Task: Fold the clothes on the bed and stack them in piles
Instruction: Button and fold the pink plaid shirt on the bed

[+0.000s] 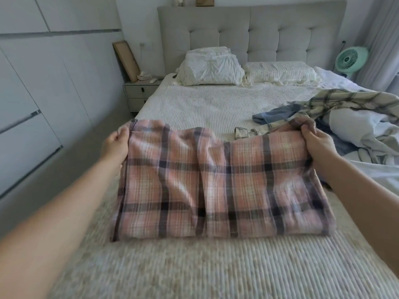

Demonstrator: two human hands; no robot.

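A pink plaid garment is held up over the near part of the bed, its lower fold resting on the ribbed cover. My left hand grips its upper left corner. My right hand grips its upper right corner. Unfolded clothes lie in a heap at the right: a cream and grey plaid piece, a blue piece and a small beige item.
Two pillows lean at the grey headboard. A rumpled white duvet lies at the bed's right side. A nightstand stands at the left by white wardrobe doors. A green fan stands far right.
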